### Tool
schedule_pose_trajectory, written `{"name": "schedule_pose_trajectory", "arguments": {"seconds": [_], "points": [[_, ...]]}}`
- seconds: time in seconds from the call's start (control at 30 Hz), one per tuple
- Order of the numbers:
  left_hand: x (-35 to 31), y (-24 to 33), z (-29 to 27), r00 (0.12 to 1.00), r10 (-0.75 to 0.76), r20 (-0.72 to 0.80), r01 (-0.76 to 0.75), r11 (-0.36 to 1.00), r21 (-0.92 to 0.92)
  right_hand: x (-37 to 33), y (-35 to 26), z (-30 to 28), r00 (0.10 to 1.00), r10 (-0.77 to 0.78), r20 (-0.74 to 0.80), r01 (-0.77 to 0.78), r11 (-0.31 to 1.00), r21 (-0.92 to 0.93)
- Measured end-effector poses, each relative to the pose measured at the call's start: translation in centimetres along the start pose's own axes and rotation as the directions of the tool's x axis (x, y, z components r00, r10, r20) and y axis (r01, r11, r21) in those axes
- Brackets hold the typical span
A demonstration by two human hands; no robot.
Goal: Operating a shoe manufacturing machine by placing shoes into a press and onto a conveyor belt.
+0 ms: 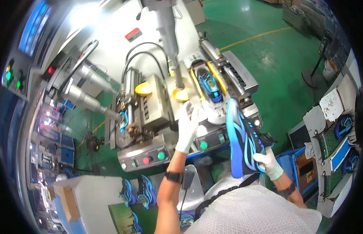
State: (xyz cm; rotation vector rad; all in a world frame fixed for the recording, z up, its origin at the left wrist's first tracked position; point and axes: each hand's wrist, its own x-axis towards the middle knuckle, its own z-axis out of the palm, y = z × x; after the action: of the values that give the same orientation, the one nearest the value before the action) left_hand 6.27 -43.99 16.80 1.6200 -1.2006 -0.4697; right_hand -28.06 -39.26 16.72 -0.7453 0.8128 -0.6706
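My right hand (269, 163), in a white glove, grips a black and blue sports shoe (247, 142) by its ankle end. The shoe stands on edge, toe pointing away from me, its blue sole facing left. My left hand (187, 126), also gloved, stretches over the front of a metal pressing machine (157, 102). Its fingers extend close to a yellow pad (180, 95) under an upright metal cylinder (167, 37); touching or apart, I cannot tell. A second black and blue shoe (208, 84) lies between yellow side pads in the machine's right station.
Green and red buttons (153, 158) line the machine's front. Several similar shoes (146, 191) rest at lower left. A rack (339, 150) with shoes stands at right, beside a blue crate (300, 169). A fan (91, 142) stands left of the machine.
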Motion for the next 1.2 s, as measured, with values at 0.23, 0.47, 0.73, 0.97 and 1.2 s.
{"name": "schedule_pose_trajectory", "arguments": {"seconds": [0.23,0.47,0.73,0.97,1.2], "points": [[15.1,-9.2,15.1,0.989,-0.090,-0.120,0.125,0.935,0.333,-1.6,1.6,-6.1,0.926,-0.246,-0.285,0.303,0.937,0.173],[19.0,-13.3,18.3,0.978,-0.149,-0.149,0.200,0.878,0.435,-2.4,0.3,-7.0,0.923,-0.094,-0.374,0.143,0.984,0.107],[12.5,-6.9,5.0,0.892,-0.443,0.091,0.446,0.831,-0.334,5.7,-3.1,-5.0,0.934,-0.289,-0.209,0.266,0.955,-0.135],[-10.1,-2.3,-6.8,0.896,-0.420,0.145,0.436,0.765,-0.474,21.2,-12.7,4.3,0.982,-0.084,0.171,0.115,0.976,-0.184],[-32.9,-4.2,-12.1,0.679,-0.734,0.003,0.716,0.661,-0.225,46.0,-6.4,7.1,0.968,-0.245,0.050,0.087,0.145,-0.986]]}}
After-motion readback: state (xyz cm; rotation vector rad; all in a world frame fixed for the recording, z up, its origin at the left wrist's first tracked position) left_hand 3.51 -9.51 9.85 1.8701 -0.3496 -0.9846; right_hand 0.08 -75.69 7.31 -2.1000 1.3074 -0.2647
